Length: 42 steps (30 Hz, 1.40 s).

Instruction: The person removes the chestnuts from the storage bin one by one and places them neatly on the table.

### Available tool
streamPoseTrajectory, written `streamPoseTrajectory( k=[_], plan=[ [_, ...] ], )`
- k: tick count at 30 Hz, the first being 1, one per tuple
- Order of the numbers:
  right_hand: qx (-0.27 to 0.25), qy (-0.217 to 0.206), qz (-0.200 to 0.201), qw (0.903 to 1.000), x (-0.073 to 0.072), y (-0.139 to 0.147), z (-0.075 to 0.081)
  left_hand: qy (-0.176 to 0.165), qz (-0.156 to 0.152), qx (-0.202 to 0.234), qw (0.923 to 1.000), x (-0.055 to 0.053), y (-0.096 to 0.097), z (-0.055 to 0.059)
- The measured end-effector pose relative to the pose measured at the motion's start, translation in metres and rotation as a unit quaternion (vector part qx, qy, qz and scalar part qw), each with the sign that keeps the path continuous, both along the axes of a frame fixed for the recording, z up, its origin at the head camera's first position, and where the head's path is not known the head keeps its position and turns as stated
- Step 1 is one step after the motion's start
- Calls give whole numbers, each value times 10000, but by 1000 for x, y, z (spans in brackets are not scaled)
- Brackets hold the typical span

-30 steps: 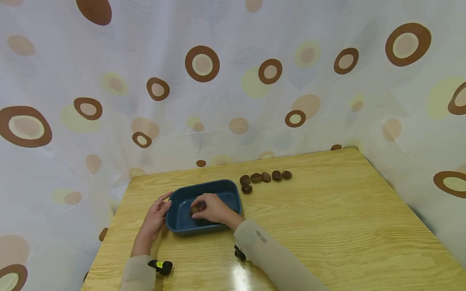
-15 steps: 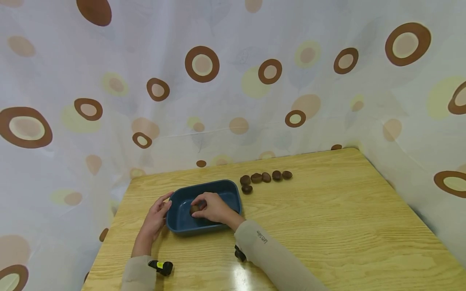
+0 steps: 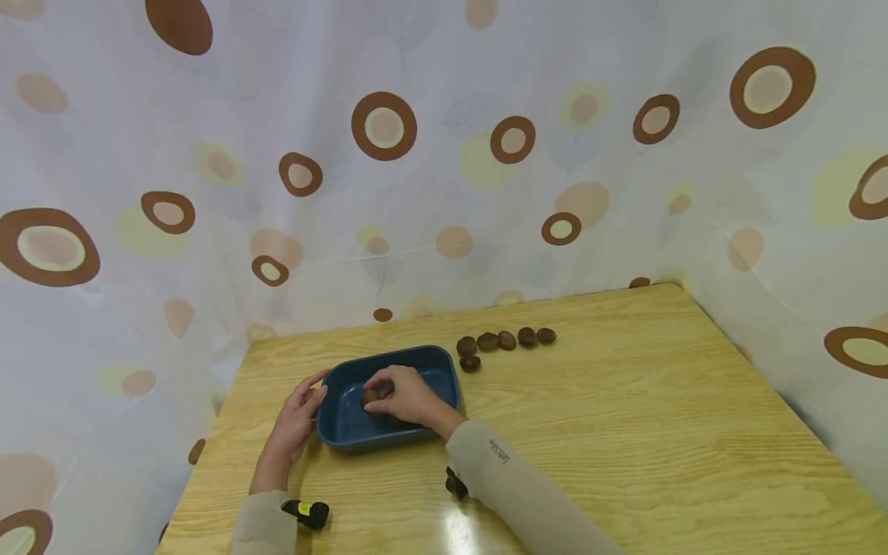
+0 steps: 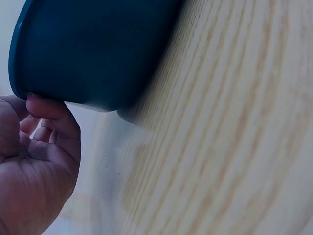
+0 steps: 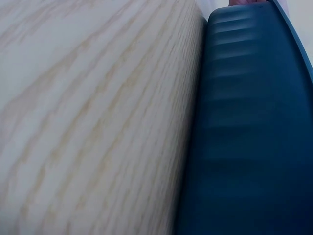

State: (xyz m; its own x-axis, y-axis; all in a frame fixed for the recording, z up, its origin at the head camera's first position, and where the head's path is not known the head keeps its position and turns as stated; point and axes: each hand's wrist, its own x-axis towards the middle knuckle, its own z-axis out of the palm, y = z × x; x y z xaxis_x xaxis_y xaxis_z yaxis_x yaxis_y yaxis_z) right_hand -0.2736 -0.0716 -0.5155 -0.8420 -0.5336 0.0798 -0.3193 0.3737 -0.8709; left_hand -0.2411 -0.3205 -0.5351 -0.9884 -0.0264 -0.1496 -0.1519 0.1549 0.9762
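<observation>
A dark blue rectangular tub [image 3: 378, 442] with rounded corners sits on the wooden table. My left hand [image 3: 294, 420] holds its left end; the left wrist view shows the thumb and a bent finger of that hand [image 4: 41, 161] at the rim of the tub [image 4: 88, 49]. Inside the tub, my right hand [image 3: 411, 398] pinches a brown chestnut [image 3: 370, 397] between thumb and fingers, low over the bottom. The right wrist view shows the tub's outer side wall [image 5: 244, 127], and the right hand itself is out of sight there.
Several chestnuts [image 3: 507, 340] lie in a row on the table behind and right of the tub, with one more chestnut [image 3: 470, 363] in front of the row's left end. A patterned curtain [image 3: 451, 193] hangs along the table's back edge. Wood table surface [image 3: 624, 432] extends to the right.
</observation>
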Motion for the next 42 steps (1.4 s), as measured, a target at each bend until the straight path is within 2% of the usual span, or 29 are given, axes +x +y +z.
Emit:
streamPoseTrajectory(
  k=[7,12,26,42],
  plan=[
    [-329,-94,-45,9994,-1,1,3,-61,5,-42,10000,2,-1,-1],
    [-289,-13,-47,9996,-6,7,12,-29,-5,-17,10000,1,-1,0],
    [-594,-138,-165,9980,-21,42,27,16,-37,-21,10000,1,-1,2],
    [-891,-283,-598,9938,-28,86,18,-77,19,-31,10000,0,0,2]
  ],
)
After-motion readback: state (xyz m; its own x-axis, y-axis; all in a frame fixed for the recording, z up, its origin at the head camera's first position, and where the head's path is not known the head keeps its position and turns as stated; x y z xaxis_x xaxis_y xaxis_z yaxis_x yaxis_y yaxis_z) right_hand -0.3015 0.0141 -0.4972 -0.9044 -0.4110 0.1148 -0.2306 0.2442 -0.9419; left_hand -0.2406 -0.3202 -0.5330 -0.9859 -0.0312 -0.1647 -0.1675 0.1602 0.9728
